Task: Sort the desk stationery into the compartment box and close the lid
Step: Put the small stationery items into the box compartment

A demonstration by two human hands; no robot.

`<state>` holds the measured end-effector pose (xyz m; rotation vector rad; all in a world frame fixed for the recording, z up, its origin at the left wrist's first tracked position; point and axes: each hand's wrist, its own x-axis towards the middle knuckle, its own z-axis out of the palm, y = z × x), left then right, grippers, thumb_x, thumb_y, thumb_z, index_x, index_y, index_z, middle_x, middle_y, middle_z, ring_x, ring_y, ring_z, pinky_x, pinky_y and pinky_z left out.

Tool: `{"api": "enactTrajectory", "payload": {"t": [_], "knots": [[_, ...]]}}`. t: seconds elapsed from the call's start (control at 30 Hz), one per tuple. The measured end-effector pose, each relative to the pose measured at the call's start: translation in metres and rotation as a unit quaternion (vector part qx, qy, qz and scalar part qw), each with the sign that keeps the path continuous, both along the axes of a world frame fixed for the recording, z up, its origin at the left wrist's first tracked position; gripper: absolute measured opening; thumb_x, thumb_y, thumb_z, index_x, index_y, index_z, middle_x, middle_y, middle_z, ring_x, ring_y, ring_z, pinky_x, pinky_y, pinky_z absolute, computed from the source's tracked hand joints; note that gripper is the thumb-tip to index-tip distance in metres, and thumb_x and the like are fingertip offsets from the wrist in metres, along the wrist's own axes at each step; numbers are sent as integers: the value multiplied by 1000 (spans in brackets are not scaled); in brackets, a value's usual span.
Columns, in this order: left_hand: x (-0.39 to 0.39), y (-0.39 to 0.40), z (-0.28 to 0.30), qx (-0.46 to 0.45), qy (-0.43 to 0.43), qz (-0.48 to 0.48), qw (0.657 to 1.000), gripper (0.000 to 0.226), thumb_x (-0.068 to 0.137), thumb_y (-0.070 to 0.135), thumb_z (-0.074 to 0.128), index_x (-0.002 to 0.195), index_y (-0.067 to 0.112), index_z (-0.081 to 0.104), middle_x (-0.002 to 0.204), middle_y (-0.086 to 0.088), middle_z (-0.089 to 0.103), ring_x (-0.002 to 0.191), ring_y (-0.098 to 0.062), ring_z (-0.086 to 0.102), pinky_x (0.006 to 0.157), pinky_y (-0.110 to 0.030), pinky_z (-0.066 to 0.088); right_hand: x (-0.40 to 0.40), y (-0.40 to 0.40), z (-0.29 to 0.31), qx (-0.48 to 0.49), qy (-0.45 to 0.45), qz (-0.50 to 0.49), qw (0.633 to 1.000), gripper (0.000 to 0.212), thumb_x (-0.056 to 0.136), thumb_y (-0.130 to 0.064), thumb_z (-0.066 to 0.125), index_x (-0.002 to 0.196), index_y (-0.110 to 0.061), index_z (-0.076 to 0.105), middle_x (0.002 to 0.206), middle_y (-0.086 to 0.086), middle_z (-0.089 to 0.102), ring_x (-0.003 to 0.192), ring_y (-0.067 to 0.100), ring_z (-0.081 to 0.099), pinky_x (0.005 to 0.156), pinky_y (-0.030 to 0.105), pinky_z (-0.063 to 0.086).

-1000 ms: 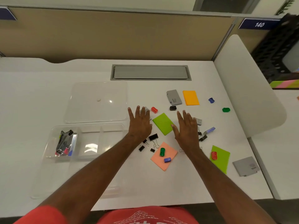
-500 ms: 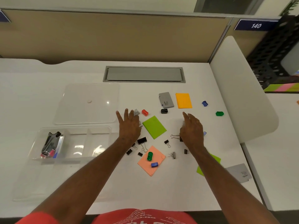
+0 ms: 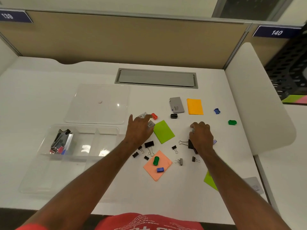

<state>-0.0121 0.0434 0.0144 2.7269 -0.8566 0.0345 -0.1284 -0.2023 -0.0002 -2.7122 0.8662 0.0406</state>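
Note:
The clear compartment box [image 3: 49,176] sits at the left, with staplers and clips [image 3: 61,143] in its back-left cell. Its clear lid [image 3: 93,112] lies flat behind it. My left hand [image 3: 139,130] rests open, fingertips on two small silver staple boxes [image 3: 151,124] beside a green note pad [image 3: 163,131]. My right hand [image 3: 201,137] is curled around another small silver box [image 3: 193,129], above a large black binder clip [image 3: 190,144]. Several black binder clips [image 3: 149,145] lie between my hands. A salmon pad [image 3: 166,161] carries a green sharpener [image 3: 156,160] and a blue clip [image 3: 160,170].
Behind my hands lie a grey card box [image 3: 177,105], an orange pad [image 3: 194,106], and red [image 3: 154,116], black [image 3: 174,116], blue [image 3: 217,111] and green [image 3: 232,122] sharpeners. A cable hatch [image 3: 156,78] sits at the back. A white side panel [image 3: 259,105] bounds the right.
My right hand has gone from flat to curled, closing around a small silver box. My left hand's fingers have slid onto the two silver boxes.

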Motion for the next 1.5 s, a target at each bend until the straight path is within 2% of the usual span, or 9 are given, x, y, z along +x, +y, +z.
{"api": "enactTrajectory", "payload": {"t": [0.1, 0.23, 0.5, 0.73, 0.83, 1.1, 1.23, 1.37, 1.5], "knots": [[-1, 7, 6, -45, 16, -32, 998, 45, 95, 41, 55, 138, 26, 53, 104, -4, 72, 99, -25, 64, 110, -48, 34, 2, 4, 6, 7, -40, 0, 999, 30, 92, -13, 57, 121, -16, 63, 116, 8, 59, 114, 26, 49, 74, 36, 48], [0, 22, 6, -114, -10, -45, 992, 32, 92, 37, 63, 120, 20, 68, 104, -2, 74, 85, -23, 62, 101, -43, 40, 8, 22, 16, 21, -127, 23, 991, 28, 88, -13, 64, 116, -17, 65, 113, 8, 59, 111, 28, 50, 70, 38, 50], [0, 59, 12, -165, 5, -47, 985, 33, 90, 41, 66, 116, 21, 64, 97, 2, 71, 87, -18, 61, 109, -42, 34, 30, 82, 36, 59, -223, 91, 969, 29, 86, -13, 71, 114, -18, 65, 118, 3, 61, 118, 26, 50, 81, 37, 54], [2, 109, 17, -190, 10, -40, 981, 31, 89, 41, 68, 115, 25, 64, 93, 9, 68, 86, -12, 58, 114, -37, 29, 46, 141, 51, 59, -226, 110, 966, 32, 87, -17, 70, 118, -22, 65, 112, -1, 60, 109, 20, 51, 78, 27, 48], [6, 137, 17, -206, 1, -36, 978, 31, 89, 41, 67, 114, 24, 65, 97, 10, 68, 88, -13, 58, 112, -36, 31, 52, 164, 57, 64, -234, 117, 963, 33, 87, -16, 69, 119, -22, 65, 112, -2, 60, 107, 19, 52, 79, 30, 51], [25, 217, 12, -185, -9, -2, 983, 32, 87, 37, 72, 115, 23, 66, 97, 8, 68, 90, -16, 60, 113, -45, 32, 68, 226, 64, 62, -241, 118, 961, 28, 84, -16, 69, 112, -24, 68, 106, -6, 61, 103, 18, 52, 71, 22, 42], [35, 247, 11, -176, -10, -10, 984, 29, 87, 36, 71, 114, 25, 66, 97, 9, 67, 96, -15, 61, 116, -46, 28, 78, 256, 64, 66, -247, 136, 957, 28, 84, -15, 70, 111, -21, 69, 106, -4, 62, 102, 19, 55, 75, 17, 38], [42, 267, 6, -154, -17, -25, 988, 27, 88, 36, 69, 111, 23, 68, 95, 3, 67, 99, -20, 62, 116, -49, 27, 88, 286, 64, 74, -249, 156, 953, 29, 85, -15, 71, 113, -20, 68, 108, -3, 63, 103, 19, 57, 82, 18, 43], [44, 282, 0, -146, -29, -37, 988, 22, 85, 33, 72, 105, 23, 70, 103, 3, 71, 117, -23, 60, 117, -50, 27, 94, 319, 64, 84, -239, 180, 951, 30, 86, -19, 70, 116, -22, 67, 110, -6, 61, 102, 15, 54, 78, 19, 45]]}}
